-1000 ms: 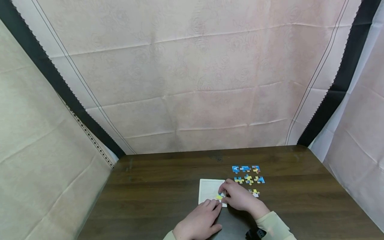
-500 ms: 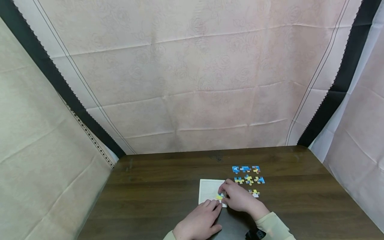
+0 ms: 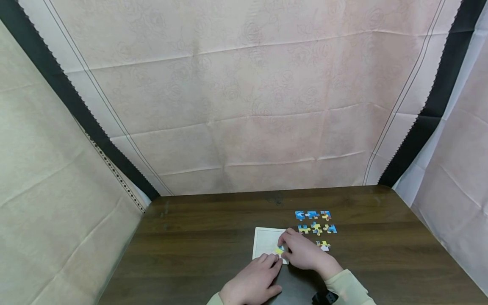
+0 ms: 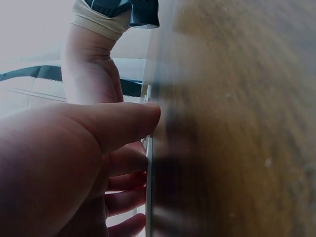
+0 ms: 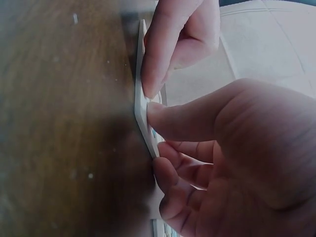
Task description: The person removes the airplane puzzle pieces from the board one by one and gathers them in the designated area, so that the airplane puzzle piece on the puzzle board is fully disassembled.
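A white, square puzzle board (image 3: 255,243) with a raised rim lies flat on the table. In its near right corner sits a yellow and blue jigsaw piece (image 3: 279,250), partly hidden by fingers. My right hand (image 3: 305,253) bends over that corner, index finger and thumb pinching the piece; in the right wrist view the thumb tip (image 5: 157,114) is down at the board. Across the board's near edge rest the extended fingers of my left hand (image 3: 253,277). The left wrist view shows its thumb (image 4: 131,123) held out over the tabletop.
Several loose jigsaw pieces (image 3: 316,228) are laid out in rows right of the board, the nearest one (image 3: 324,245) beside my right hand. Brown wooden table (image 3: 198,237) extends around. Pale cloth panels (image 3: 267,106) rise behind the far edge and at both sides.
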A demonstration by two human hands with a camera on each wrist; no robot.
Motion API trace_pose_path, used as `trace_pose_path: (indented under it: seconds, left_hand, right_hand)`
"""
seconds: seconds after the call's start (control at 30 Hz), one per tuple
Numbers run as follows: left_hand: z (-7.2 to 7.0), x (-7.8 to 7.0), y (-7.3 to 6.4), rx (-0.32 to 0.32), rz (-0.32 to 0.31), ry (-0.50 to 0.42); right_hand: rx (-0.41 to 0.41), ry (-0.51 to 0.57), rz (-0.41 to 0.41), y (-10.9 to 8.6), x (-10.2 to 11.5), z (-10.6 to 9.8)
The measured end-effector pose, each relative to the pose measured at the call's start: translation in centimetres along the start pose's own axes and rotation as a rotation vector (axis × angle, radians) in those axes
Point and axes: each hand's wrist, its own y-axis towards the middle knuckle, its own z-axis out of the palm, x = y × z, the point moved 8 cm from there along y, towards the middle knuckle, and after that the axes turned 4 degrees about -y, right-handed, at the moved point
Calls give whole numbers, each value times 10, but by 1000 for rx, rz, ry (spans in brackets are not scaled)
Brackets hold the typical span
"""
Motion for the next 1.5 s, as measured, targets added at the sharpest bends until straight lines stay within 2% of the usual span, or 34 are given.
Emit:
trace_pose_path:
  seconds: [0.43, 0.8, 1.23, 1.5]
  left_hand:
    - [0, 2, 0, 2, -6, -4]
    - [-7, 0, -3, -16, 2, -12]
    - [-7, 5, -4, 41, -39, -72]
    - [-6, 10, -8, 44, -58, -27]
  right_hand:
    - [9, 15, 4, 2, -2, 1]
    - [-3, 41, -12, 1, 3, -1]
    - [-5, -6, 51, -1, -2, -3]
    - [-16, 51, 22, 1, -1, -4]
